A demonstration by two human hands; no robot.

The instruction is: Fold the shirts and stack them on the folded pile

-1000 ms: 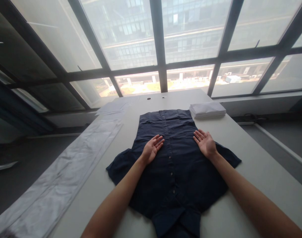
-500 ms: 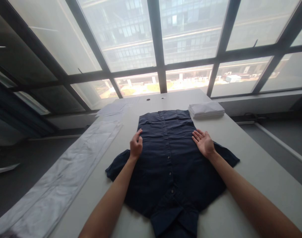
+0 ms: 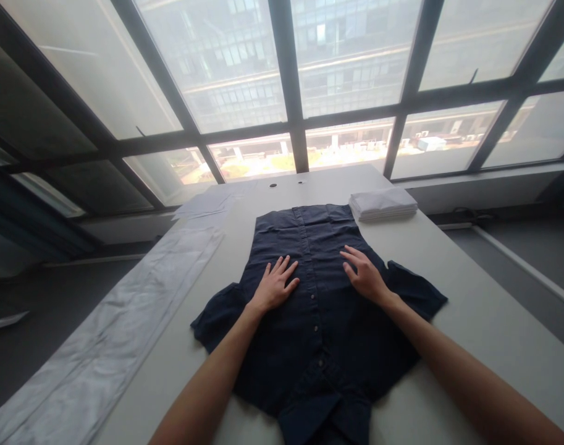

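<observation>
A dark navy short-sleeved button-up shirt lies front side up on the white table, its collar toward me and its hem toward the window. My left hand rests palm down on the left half of the shirt, fingers spread. Over the right half is my right hand, with its fingers apart and nothing in it; whether it touches the cloth I cannot tell. Small buttons run down the placket between the two hands.
Folded white cloth is stacked at the far right of the table. Wrinkled white sheeting stretches along the left edge, with thin white sheets beyond it. Large framed windows stand behind the table.
Both hands have moved inward from the shirt's side edges onto its front. They have turned from palms facing in or up to facing down. The view has shifted slightly.
</observation>
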